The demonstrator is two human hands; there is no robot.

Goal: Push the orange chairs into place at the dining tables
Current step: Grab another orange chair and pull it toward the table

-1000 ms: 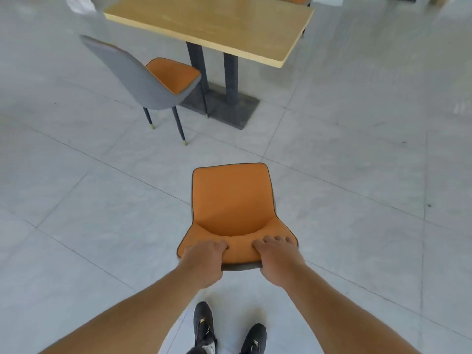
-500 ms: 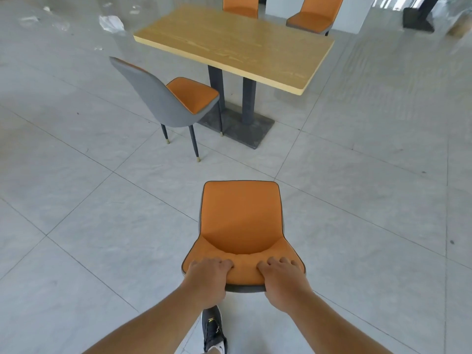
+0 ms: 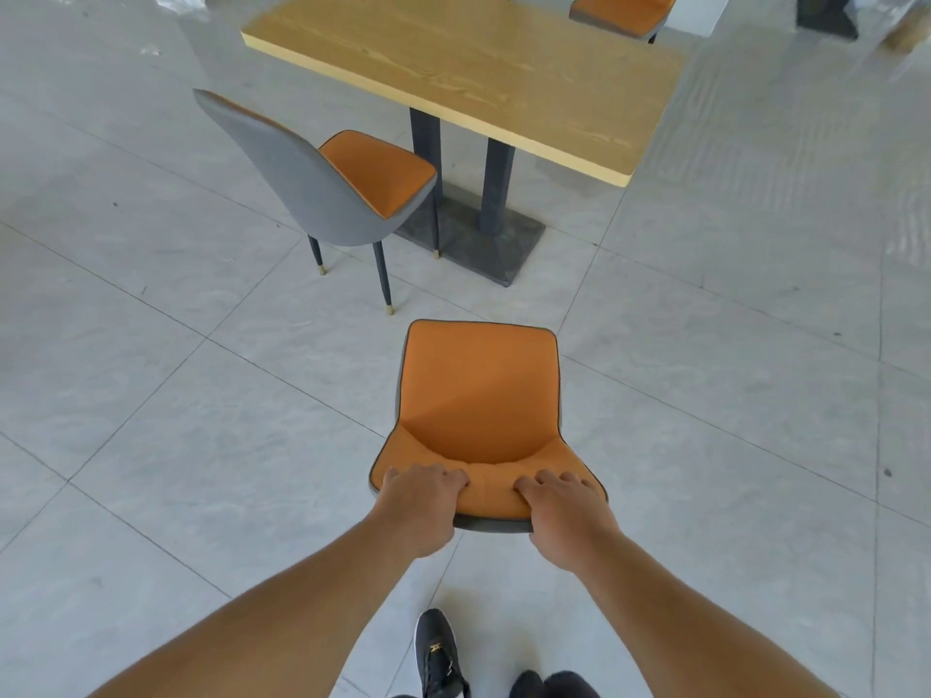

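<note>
Both hands, left hand (image 3: 420, 506) and right hand (image 3: 567, 516), keep their grip clamped on the held chair (image 3: 478, 415), out on the floor (image 3: 151, 445), well short of the counter (image 3: 478, 78); the second chair (image 3: 322, 178) is only partly tucked.

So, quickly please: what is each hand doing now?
Left hand: closed on the held chair's backrest top.
Right hand: closed on the same backrest top.

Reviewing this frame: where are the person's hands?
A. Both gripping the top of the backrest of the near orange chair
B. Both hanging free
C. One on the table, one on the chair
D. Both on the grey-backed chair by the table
A: the left hand and right hand both clasp the backrest top of the near orange chair, short of the table.
</note>
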